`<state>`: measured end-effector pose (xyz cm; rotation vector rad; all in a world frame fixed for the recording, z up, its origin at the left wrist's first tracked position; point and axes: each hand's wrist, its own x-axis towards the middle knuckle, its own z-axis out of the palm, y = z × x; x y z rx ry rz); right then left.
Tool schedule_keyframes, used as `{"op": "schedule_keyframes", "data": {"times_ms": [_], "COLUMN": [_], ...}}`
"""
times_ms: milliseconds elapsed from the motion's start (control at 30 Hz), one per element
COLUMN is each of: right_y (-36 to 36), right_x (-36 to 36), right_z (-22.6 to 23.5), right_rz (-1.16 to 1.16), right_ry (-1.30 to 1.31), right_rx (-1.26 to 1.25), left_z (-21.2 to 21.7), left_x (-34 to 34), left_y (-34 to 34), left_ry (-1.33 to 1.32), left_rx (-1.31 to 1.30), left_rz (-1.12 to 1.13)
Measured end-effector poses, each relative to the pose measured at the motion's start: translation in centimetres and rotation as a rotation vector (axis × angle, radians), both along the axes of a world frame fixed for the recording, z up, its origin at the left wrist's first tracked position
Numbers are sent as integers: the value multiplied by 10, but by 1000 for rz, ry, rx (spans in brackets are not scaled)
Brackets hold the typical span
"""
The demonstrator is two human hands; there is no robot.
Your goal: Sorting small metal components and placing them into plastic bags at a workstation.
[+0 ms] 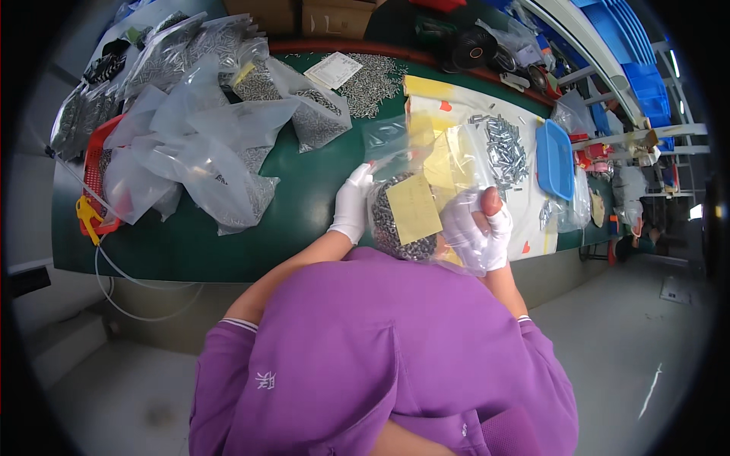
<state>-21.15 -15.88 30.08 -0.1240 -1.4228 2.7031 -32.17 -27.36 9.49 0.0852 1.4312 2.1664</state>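
Note:
I hold a clear plastic bag (414, 199) in front of my chest, over the near edge of the green table (304, 205). Its bottom is filled with small metal screws, and a yellow paper slip (413, 207) lies inside against the front. My left hand (352, 204), in a white glove, grips the bag's left edge. My right hand (479, 228), gloved with a bare fingertip showing, grips its right side through the plastic.
A heap of clear bags of screws (198, 129) and a red basket (95, 163) fill the table's left. Loose screws (506, 148) lie on white paper at right beside a blue tray (555, 158). Cardboard boxes (327, 17) and blue bins (646, 76) stand beyond.

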Motion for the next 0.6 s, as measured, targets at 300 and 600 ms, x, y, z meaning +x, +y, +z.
{"op": "schedule_keyframes", "data": {"times_ms": [300, 600], "right_y": [-25, -12], "right_x": [-5, -14], "right_z": [-22, -50], "right_rz": [-188, -99], "right_ry": [-135, -139], "right_rx": [-6, -96], "left_z": [22, 23], "left_x": [37, 40], "left_y": [-40, -58], "left_ry": [245, -167], "left_rx": [-186, 307], "left_rz": [-114, -426]}}
